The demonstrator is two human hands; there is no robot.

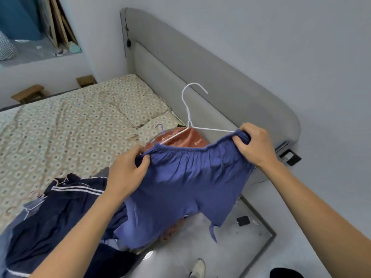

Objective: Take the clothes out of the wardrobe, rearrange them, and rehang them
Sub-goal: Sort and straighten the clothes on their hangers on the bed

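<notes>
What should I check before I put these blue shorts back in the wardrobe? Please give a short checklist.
1. Left hand holds the waistband: ok.
2. Right hand holds the waistband: ok.
3. Hanger sits inside the shorts: cannot tell, its lower part is hidden.
4. Hook free of both hands: ok.
5. Waistband spread flat: not ok, it is bunched at each grip.
6. Wardrobe rail in view: not ok.

We see open bed [60,121] to the left, while the headboard [200,73] and dark clothes pile [66,213] hem us in.
</notes>
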